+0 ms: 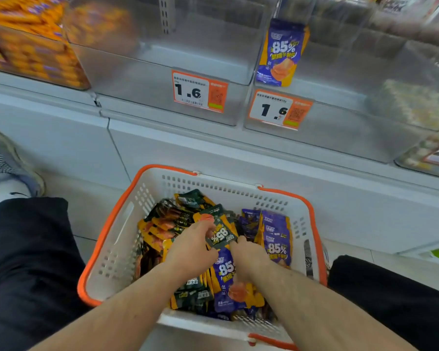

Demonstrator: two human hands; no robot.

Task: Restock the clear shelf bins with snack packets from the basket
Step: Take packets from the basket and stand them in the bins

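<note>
Basket (117, 239), white with an orange rim, sits low in the frame's centre, hemmed by dark trouser legs at both lower corners. Inside, green snack packets (178, 224) pile left, purple ones (276, 239) right. The left hand (190, 249) pinches a green packet (222, 235); the right hand (249, 257) touches its corner, grip unclear. Above, two clear bins (162, 79) stand open at top, one purple packet (280, 53) upright between them, price tags (199, 91) on their fronts.
</note>
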